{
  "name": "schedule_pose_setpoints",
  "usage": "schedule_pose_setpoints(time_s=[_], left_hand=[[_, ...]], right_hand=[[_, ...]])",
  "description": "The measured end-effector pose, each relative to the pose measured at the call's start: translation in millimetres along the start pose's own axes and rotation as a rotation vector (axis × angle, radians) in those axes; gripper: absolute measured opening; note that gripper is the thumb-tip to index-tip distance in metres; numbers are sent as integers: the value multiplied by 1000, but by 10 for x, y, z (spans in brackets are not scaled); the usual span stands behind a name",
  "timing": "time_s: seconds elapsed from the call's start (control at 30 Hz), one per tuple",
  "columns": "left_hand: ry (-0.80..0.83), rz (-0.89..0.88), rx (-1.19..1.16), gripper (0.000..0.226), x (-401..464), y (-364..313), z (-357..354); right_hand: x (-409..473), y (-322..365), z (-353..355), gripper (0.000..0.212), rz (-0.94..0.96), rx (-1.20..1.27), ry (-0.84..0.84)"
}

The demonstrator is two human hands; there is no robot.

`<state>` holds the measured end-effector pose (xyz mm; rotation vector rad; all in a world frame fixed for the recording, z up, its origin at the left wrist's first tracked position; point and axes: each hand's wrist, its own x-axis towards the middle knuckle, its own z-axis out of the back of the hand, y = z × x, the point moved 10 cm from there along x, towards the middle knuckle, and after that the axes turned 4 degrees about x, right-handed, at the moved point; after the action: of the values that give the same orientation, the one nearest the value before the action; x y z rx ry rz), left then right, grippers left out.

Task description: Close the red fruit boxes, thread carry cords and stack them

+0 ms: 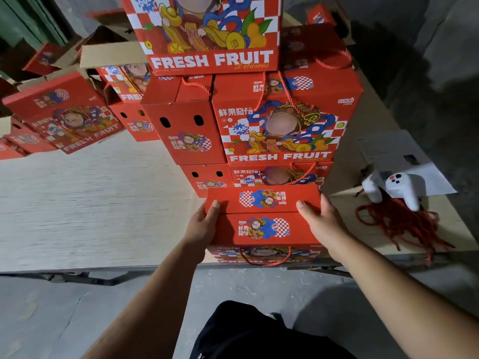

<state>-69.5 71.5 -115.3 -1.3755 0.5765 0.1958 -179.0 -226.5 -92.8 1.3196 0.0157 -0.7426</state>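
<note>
— Where's the box?
— Low centre of frame: closed red box (263,218) at the table (90,198) edge, before the stack (272,120).
— Hands?
— Left hand (203,224) and right hand (320,222) clasp its sides, thumbs on top. Cord bundle (399,226) lies right.

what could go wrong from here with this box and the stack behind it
1. The held box sits near the table edge; both hands only grip its sides, so it could slip off.
2. The stack behind is tall with a tilted top box; a bump might topple it.
3. The loose red cords could snag a hand.
</note>
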Motion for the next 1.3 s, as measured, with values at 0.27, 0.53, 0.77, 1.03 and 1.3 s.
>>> schedule_pose_setpoints(time_s=[0.27,0.53,0.77,1.03,1.3], left_hand=[[151,82,-203,43,-9,39,-78],[160,-32,-100,40,13,67,-77],[138,-16,-84,45,68,-21,-84],[7,-48,-22,37,22,-84,-9],[-124,-44,40,50,25,-68,74]], right_hand=[[29,-182,-19,48,-121,194,118],[53,-256,-78,68,-187,201,162],[141,-273,-49,62,-255,266,205],[413,170,235,53,-53,-125,135],[670,900,-690,38,151,-693,448]])
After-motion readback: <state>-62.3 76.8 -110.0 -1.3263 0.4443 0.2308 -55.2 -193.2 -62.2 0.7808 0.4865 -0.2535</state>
